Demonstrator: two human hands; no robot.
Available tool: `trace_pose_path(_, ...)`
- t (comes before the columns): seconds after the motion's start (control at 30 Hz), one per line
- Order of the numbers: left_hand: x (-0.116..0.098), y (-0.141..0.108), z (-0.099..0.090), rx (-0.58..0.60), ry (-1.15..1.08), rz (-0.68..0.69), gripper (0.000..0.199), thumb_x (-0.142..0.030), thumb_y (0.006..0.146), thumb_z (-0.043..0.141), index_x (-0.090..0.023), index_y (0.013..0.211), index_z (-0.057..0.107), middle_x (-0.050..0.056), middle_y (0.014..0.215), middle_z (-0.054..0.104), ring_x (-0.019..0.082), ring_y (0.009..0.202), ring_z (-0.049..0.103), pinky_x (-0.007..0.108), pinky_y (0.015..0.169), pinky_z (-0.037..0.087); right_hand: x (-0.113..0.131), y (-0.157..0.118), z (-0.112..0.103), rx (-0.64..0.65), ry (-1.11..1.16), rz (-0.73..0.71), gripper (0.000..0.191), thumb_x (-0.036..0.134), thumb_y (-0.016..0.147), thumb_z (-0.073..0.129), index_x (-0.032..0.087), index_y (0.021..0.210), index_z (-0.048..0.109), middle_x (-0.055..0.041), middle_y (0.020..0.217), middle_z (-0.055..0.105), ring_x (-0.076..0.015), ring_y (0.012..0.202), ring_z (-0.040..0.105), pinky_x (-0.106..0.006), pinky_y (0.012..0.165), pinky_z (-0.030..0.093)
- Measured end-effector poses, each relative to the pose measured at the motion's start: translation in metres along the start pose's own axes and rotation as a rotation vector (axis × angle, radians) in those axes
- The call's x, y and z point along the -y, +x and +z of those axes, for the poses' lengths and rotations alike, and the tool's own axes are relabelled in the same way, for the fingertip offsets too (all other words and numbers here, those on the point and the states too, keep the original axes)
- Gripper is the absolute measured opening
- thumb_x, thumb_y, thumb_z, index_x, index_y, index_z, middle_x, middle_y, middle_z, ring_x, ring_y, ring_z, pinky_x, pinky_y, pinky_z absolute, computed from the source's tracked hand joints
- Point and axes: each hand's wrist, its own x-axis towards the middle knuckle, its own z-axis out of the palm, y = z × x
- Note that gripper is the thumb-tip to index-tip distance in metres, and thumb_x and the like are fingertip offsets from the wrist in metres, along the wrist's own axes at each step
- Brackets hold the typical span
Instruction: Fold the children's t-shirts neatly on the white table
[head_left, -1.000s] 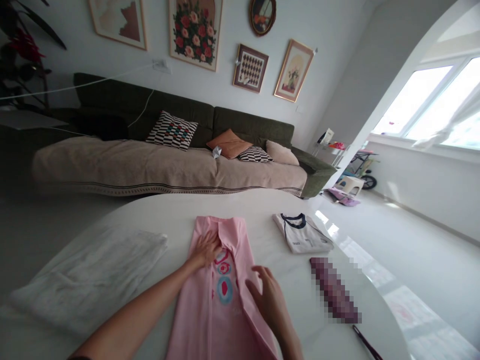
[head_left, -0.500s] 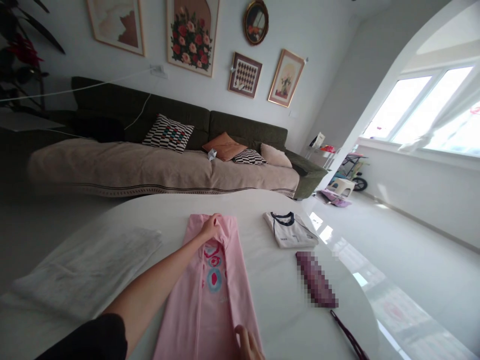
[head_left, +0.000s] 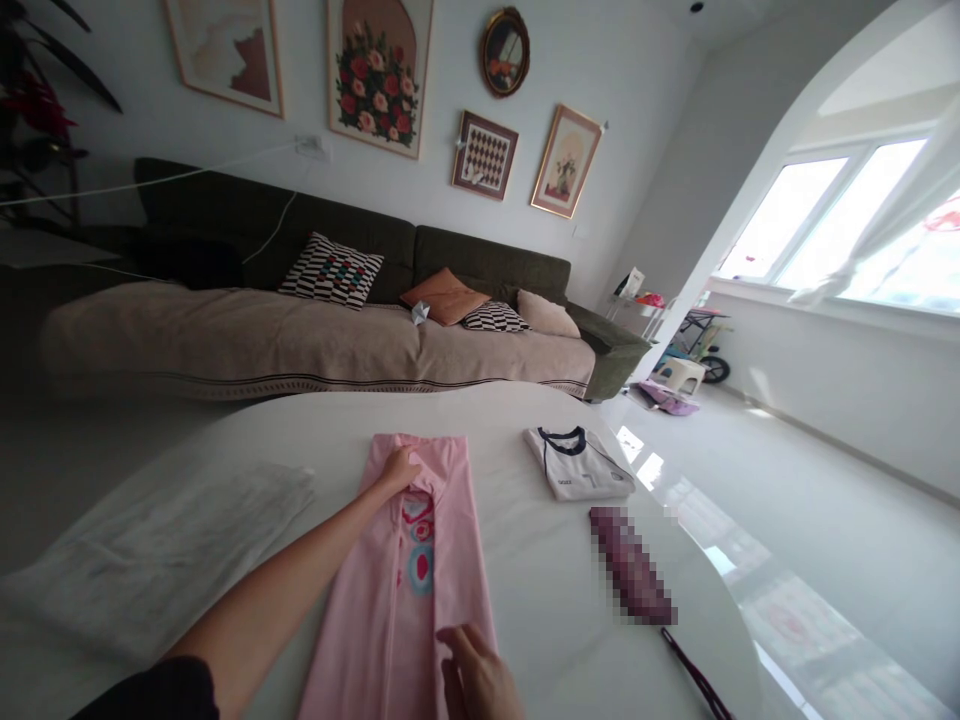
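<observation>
A pink garment (head_left: 469, 560), with its sides turned inward in a long strip, lies on the white table. A strip of blue and red print (head_left: 421, 568) shows down its middle. My left hand (head_left: 399, 470) rests near the garment's far end, beside a bunched fold, with its fingers laid on the cloth. Over the lower right side of the garment is my right hand (head_left: 484, 675), its fingers bent and apart. Whether its fingertips touch the cloth I cannot tell. The garment's near end runs out of view.
A folded white shirt with dark trim (head_left: 581, 465) lies to the right on the table (head_left: 540, 590). Nearer are a pixelated purple item (head_left: 634, 570) and a dark strap (head_left: 697, 675). A translucent plastic bag (head_left: 165, 550) lies left. Behind stands a covered sofa (head_left: 337, 350).
My left hand has come slightly nearer and left, its fingers now lower on the cloth. My right hand has moved left and up, and the garment's right fold now covers more of the print.
</observation>
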Motion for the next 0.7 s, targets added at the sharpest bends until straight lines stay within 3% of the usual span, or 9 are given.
trace_pose_path(0.1,-0.001,0.004,0.003,0.023,-0.033,-0.021,0.032,-0.03,0.085,0.053,-0.017,0.114,0.051,0.007,0.114,0.055,0.019,0.096,0.057,0.04,0.081,0.049,-0.001,0.021,-0.001,-0.108,-0.081,-0.033,0.046,0.009,0.075,0.042,0.02,0.117,0.056,-0.0089,0.12,0.058,-0.0221,0.112,0.053,-0.033,0.093,0.044)
trace_pose_path(0.17,-0.002,0.006,0.005,0.029,-0.044,-0.049,0.032,-0.03,0.085,0.053,-0.016,0.113,0.051,0.006,0.11,0.057,0.018,0.091,0.058,0.038,0.077,0.051,-0.007,0.028,0.01,-0.131,-0.139,-0.017,0.049,0.016,0.077,0.046,0.021,0.125,0.05,-0.0088,0.129,0.051,-0.0268,0.122,0.043,-0.042,0.098,0.039)
trace_pose_path(0.3,0.0,0.008,0.003,0.049,-0.028,-0.053,0.029,-0.03,0.084,0.054,-0.015,0.108,0.054,0.005,0.103,0.06,0.016,0.084,0.06,0.035,0.072,0.052,-0.028,0.028,0.041,-0.165,-0.195,-0.017,0.055,0.031,0.081,0.049,0.028,0.134,0.036,-0.0063,0.137,0.039,-0.0299,0.125,0.035,-0.047,0.096,0.041)
trace_pose_path(0.43,0.002,0.009,-0.005,-0.027,0.059,-0.004,0.033,-0.028,0.083,0.055,-0.016,0.113,0.052,0.007,0.119,0.053,0.021,0.104,0.053,0.044,0.086,0.046,-0.045,0.024,0.056,-0.166,-0.216,-0.042,0.064,0.036,0.082,0.05,0.034,0.137,0.02,-0.0043,0.14,0.031,-0.0309,0.126,0.031,-0.048,0.093,0.043)
trace_pose_path(0.53,-0.005,0.007,-0.008,-0.095,0.156,0.011,0.035,-0.022,0.083,0.053,-0.014,0.117,0.049,0.012,0.129,0.045,0.027,0.119,0.041,0.048,0.097,0.035,-0.048,0.024,0.061,-0.166,-0.216,-0.031,0.065,0.036,0.082,0.05,0.035,0.137,0.017,-0.0049,0.14,0.03,-0.0312,0.126,0.032,-0.049,0.093,0.042)
trace_pose_path(0.63,-0.025,0.003,0.004,-0.099,0.235,0.079,0.038,-0.017,0.085,0.04,-0.013,0.122,0.047,0.013,0.136,0.037,0.025,0.128,0.03,0.041,0.106,0.025,-0.045,0.025,0.067,-0.193,-0.205,-0.007,0.066,0.036,0.081,0.052,0.036,0.137,0.017,-0.0045,0.14,0.031,-0.0313,0.125,0.033,-0.049,0.093,0.042)
trace_pose_path(0.7,-0.04,0.001,0.021,-0.024,0.278,0.155,0.04,-0.02,0.085,0.037,-0.016,0.124,0.046,0.01,0.138,0.038,0.021,0.13,0.028,0.035,0.108,0.022,-0.042,0.026,0.07,-0.225,-0.199,0.032,0.068,0.036,0.08,0.054,0.037,0.136,0.017,-0.0031,0.139,0.033,-0.031,0.126,0.033,-0.05,0.095,0.041)
